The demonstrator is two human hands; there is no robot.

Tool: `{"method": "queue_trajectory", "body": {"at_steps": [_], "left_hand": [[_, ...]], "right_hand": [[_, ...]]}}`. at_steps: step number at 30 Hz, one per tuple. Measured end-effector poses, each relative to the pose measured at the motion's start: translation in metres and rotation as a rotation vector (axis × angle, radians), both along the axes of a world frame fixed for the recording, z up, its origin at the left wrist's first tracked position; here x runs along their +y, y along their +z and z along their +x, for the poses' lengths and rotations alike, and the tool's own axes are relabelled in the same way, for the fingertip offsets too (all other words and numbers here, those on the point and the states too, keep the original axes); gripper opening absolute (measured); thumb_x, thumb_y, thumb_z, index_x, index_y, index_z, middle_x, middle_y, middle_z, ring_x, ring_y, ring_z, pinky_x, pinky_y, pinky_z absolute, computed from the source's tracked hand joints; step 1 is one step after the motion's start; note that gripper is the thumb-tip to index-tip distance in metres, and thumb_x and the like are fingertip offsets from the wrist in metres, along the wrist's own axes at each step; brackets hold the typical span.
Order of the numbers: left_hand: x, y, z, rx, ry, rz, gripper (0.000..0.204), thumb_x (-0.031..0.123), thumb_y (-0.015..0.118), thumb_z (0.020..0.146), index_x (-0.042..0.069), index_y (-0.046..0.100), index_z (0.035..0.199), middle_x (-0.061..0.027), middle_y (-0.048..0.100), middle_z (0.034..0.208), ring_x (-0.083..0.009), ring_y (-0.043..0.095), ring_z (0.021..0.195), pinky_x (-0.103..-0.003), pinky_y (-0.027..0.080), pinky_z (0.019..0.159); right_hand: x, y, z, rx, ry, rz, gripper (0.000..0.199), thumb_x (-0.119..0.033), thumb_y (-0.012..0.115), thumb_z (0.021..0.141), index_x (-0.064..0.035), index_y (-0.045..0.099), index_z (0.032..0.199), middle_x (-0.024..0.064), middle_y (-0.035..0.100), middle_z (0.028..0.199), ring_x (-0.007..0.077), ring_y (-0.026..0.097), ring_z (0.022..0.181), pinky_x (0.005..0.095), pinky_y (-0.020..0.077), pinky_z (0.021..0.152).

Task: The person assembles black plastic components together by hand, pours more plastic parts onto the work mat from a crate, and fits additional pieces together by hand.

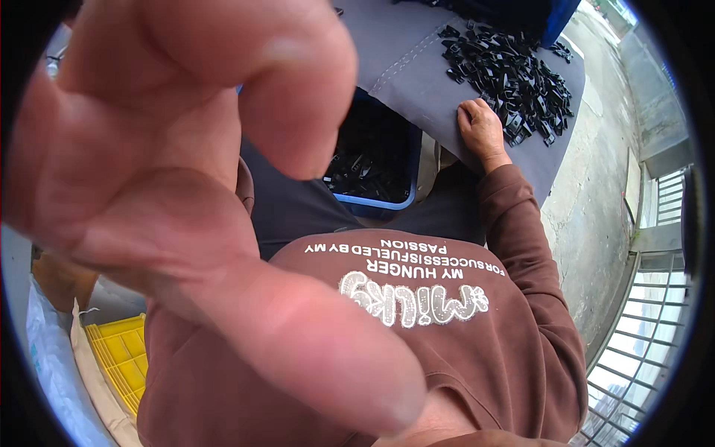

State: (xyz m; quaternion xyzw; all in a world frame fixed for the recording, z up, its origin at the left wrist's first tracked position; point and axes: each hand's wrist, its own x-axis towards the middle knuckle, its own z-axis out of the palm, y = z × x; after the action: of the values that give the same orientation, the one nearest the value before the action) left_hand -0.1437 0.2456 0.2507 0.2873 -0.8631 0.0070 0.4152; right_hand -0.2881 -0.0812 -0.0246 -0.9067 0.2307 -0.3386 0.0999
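Observation:
Close in front of the camera, my left hand (186,171) covers much of the left side. Its thumb and bent fingers are spread apart with nothing between them. My right hand (480,128) rests at the near edge of the grey cloth-covered table (413,63), fingers curled in. Whatever those fingers may hold is hidden. Just beyond it lies a heap of small black plastic pieces (514,82), their exact kind too small to tell. Below the table edge, between my legs, a blue bin (383,203) holds more black pieces, partly hidden by my left hand.
A dark blue container (558,22) stands at the table's far side. On the right are a concrete floor (603,141) and a metal grille (640,320). At lower left sit a yellow plastic crate (119,354) and pale blue plastic sheeting (52,365).

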Motion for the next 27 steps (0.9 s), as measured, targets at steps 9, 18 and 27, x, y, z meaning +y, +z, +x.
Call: {"method": "queue_trajectory", "body": {"at_steps": [9,18,27], "left_hand": [[-0.021,0.058,-0.027,-0.237,-0.055,-0.338,0.093,0.052,0.076,0.077,0.009,0.031,0.145,-0.002,0.05,0.093,-0.0132,0.048,0.08,-0.037,0.04,0.078],[-0.033,0.023,-0.04,-0.126,-0.111,-0.116,0.089,0.048,0.076,0.078,0.007,0.032,0.144,-0.0023,0.051,0.091,-0.0133,0.049,0.079,-0.036,0.041,0.077],[-0.022,-0.001,-0.016,0.001,-0.099,-0.071,0.086,0.045,0.075,0.079,0.005,0.034,0.143,-0.0027,0.052,0.09,-0.0134,0.049,0.078,-0.035,0.041,0.076]], "right_hand": [[0.023,0.001,-0.014,-0.054,-0.005,-0.005,0.009,-0.011,0.061,0.085,-0.0043,0.066,0.089,0.0147,0.058,0.087,0.0355,0.061,0.081,0.0413,0.0513,0.072],[0.024,-0.007,-0.025,-0.04,-0.021,0.053,0.012,-0.012,0.059,0.085,-0.0031,0.065,0.091,0.0152,0.058,0.09,0.0359,0.061,0.084,0.0416,0.0511,0.074],[0.026,-0.009,-0.024,0.02,-0.068,0.07,0.013,-0.012,0.059,0.085,-0.0027,0.065,0.092,0.0153,0.057,0.092,0.0356,0.059,0.086,0.0409,0.0499,0.076]]}}
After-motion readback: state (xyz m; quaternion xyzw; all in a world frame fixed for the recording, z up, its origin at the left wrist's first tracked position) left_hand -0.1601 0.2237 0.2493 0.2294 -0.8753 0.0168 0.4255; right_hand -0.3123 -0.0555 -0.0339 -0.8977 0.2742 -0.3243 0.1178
